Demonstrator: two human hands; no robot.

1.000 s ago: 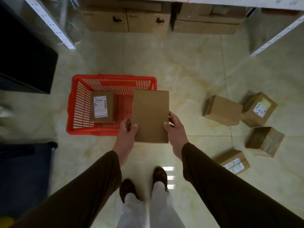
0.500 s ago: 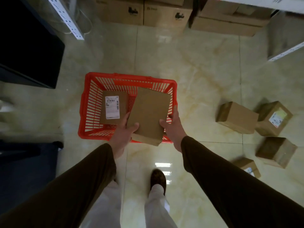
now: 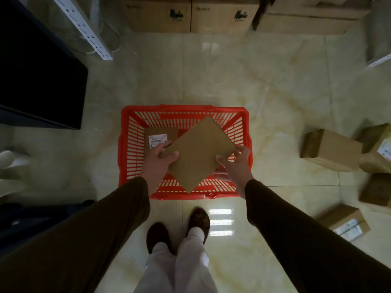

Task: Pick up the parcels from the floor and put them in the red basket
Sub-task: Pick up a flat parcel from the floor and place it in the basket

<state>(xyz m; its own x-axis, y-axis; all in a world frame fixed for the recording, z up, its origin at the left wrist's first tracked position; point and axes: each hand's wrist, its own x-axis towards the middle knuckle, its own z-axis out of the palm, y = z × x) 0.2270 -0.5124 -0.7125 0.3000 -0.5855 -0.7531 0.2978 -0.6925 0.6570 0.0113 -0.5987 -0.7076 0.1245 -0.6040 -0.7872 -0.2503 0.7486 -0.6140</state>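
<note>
Both hands hold one flat brown parcel (image 3: 200, 154) over the red basket (image 3: 123, 144), which stands on the tiled floor (image 3: 243, 81) in front of the person's shoes. The parcel is turned diagonally, with one corner pointing to the near rim. The left hand (image 3: 160, 160) grasps its left edge, with the thumb on top. The right hand (image 3: 237, 163) holds the right edge with its fingers (image 3: 222, 160) spread and only lightly closed on the cardboard. Inside the basket, at the left, lies another parcel with a white label (image 3: 158, 135), partly hidden by the left hand. On the floor to the right, well apart from the basket, several more parcels (image 3: 330, 148) lie close together. Big cartons (image 3: 190, 15) stand along the far wall.
</note>
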